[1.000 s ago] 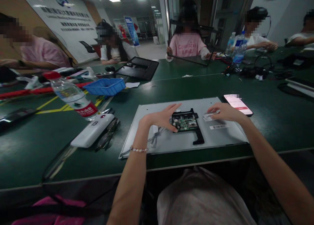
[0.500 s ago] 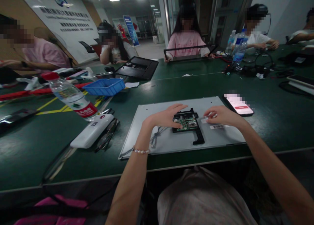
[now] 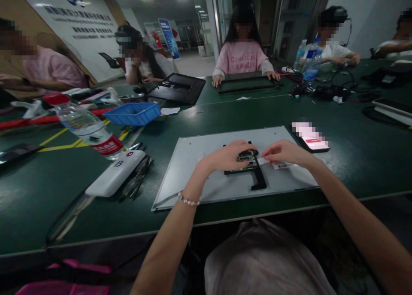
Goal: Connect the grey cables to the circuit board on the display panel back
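Observation:
A green circuit board (image 3: 247, 157) in a black plastic bracket (image 3: 258, 179) lies on a pale grey flat panel (image 3: 183, 170). My left hand (image 3: 229, 155) reaches over the board from the left and covers much of it. Its fingers and thumb bend round the board's right part, gripping it. Just right of the bracket, my right hand (image 3: 280, 152) pinches a small white flat strip (image 3: 263, 161) between thumb and fingers. The strip's left end meets the bracket's right edge; whether it is joined there I cannot tell. A barcode label (image 3: 283, 165) shows on the panel below my right hand.
A phone (image 3: 310, 137) lies beyond the panel's right corner. To the left are a white power bank (image 3: 116, 174), glasses (image 3: 137, 179), a water bottle (image 3: 88, 127) and a blue tray (image 3: 131, 114). Across the green table, a person (image 3: 243, 54) has both hands at a black frame (image 3: 251, 85).
My left hand has shifted right, its spread fingers closing over the board. My right hand has brought the white strip left against the bracket. The person opposite has lowered the black frame onto the table.

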A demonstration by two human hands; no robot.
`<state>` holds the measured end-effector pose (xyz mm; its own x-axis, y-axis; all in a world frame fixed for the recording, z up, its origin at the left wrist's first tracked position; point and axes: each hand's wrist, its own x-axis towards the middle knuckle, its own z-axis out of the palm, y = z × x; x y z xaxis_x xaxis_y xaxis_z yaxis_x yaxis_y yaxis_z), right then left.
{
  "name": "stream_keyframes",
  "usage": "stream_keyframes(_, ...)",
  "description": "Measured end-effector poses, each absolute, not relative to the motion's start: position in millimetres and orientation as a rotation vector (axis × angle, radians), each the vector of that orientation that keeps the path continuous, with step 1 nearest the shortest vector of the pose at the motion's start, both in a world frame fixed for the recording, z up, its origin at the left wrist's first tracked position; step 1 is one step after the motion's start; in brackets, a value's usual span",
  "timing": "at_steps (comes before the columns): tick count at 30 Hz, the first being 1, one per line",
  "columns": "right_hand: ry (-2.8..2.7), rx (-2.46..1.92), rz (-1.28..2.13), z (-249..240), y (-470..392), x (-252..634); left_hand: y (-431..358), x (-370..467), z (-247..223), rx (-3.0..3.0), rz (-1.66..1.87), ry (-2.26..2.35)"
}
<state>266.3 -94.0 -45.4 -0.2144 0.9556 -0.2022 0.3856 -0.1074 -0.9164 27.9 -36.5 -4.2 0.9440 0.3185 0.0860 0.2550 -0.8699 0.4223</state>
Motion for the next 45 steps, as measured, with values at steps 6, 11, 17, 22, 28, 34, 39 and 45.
stream_keyframes(6,-1.558,-1.474,1.375,-50.5,-92.4,263.6,-41.8,32.8,-6.7,2.695,0.123,0.4)
stream_keyframes(11,-1.595,-1.46,1.352,-54.8,-90.7,264.4,-42.7,34.2,-8.1,2.698,0.094,0.405)
stream_keyframes(17,-1.737,-1.422,1.25,-54.5,-92.1,259.7,-43.5,34.3,-10.0,2.673,0.087,0.376)
stream_keyframes(22,-1.822,-1.419,1.145,-51.3,-95.1,254.8,-43.5,35.0,-13.8,2.657,0.111,0.387)
stream_keyframes(28,-2.052,-1.474,0.737,-50.4,-93.9,256.1,-44.1,37.2,-13.7,2.668,0.097,0.375)
stream_keyframes(34,-2.148,-1.433,0.62,-51.8,-92.7,258.6,-45.5,38.7,-13.2,2.675,0.093,0.358)
stream_keyframes(39,-2.147,-1.431,0.644,-52.6,-92.8,258.9,-44.3,38.4,-13.1,2.673,0.078,0.366)
stream_keyframes(45,-2.171,-1.422,0.583,-51.7,-93.2,258.2,-44.0,38.3,-11.7,2.653,0.057,0.375)
